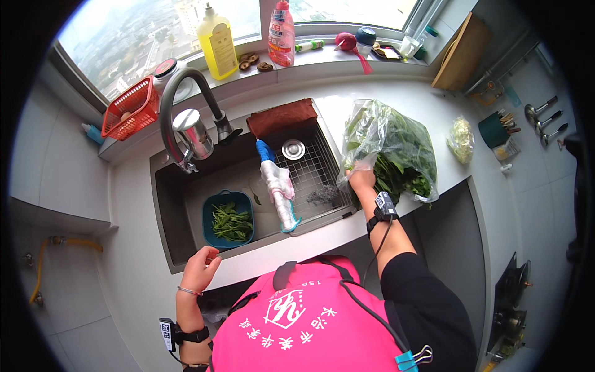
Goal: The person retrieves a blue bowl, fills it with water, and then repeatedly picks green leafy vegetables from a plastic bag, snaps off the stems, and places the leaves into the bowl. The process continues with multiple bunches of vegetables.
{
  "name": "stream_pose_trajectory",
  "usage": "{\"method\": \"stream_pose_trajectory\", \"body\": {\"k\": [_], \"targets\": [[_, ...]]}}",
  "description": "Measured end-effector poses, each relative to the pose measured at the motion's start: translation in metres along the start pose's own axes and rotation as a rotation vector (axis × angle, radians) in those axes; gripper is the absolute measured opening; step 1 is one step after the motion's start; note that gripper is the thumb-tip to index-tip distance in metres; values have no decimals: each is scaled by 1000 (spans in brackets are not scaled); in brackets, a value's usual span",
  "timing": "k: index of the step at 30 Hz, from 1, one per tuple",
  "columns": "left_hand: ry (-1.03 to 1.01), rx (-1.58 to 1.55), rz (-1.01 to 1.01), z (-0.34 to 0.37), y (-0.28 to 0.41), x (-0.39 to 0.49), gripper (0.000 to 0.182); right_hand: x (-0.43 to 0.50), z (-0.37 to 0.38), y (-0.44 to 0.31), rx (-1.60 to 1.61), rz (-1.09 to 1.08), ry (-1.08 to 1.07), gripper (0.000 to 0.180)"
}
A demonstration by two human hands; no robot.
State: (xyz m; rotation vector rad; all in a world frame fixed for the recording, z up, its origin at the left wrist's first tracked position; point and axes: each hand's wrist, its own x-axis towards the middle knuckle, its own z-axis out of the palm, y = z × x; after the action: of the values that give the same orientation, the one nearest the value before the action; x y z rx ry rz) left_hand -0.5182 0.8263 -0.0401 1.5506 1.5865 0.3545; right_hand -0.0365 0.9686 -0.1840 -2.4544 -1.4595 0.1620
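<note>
My right hand (361,177) is at the mouth of a clear plastic bag (367,121) of leafy greens (388,174) on the counter right of the sink. Plastic and leaves hide its fingertips, so a grip is not visible. My left hand (201,269), loosely curled with nothing in it, hovers by the sink's front edge. Just beyond it, a dark blue plastic basin (206,228) sits in the sink (186,190). Picked green leaves and stems (231,222) lie inside this basin. A single leaf (256,199) rests on the sink floor beside it.
Cloths (279,181) hang over the sink's middle, left of a wire rack (316,172). The faucet (167,111) arches over the back left. A brown cloth (283,120) drapes the rear rim. Bottles (217,44) line the windowsill. A wrapped cauliflower (461,139) stands far right.
</note>
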Motion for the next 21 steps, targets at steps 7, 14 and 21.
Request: {"method": "stream_pose_trajectory", "body": {"k": [7,14,21], "targets": [[0,-13,91,4,16,1,20,-31,-56,43,629,117,168,19],[12,-46,459,-2,78,10,12,-102,-158,-23,1671,-169,-15,23],[81,-276,777,-17,138,9,38,-150,-181,-162,1225,-831,-781,26]]}}
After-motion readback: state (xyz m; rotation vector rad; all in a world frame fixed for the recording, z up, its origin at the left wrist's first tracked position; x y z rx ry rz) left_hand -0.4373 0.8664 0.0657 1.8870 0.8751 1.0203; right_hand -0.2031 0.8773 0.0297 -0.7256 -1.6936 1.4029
